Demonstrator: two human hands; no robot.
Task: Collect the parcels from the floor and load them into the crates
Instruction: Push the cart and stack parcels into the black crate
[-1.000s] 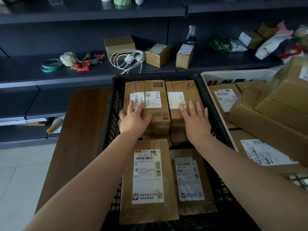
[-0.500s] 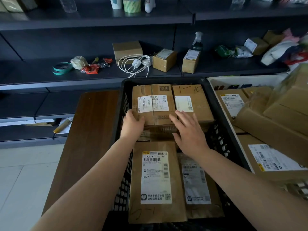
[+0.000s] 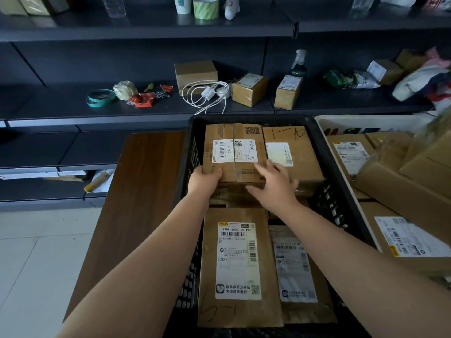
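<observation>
A black crate sits on a wooden table, a white crate touching its right side. Inside the black crate, two cardboard boxes lie side by side at the far end, the taped box left of the marked box; two flat parcels (the labelled envelope and its right-hand neighbour) lie nearer. The left hand and right hand meet at the taped box's near edge. Shelving stands behind.

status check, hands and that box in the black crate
Left hand grips near left corner of brown cardboard box. Right hand on its near right edge. Box inside black plastic crate, second box tight alongside.
</observation>
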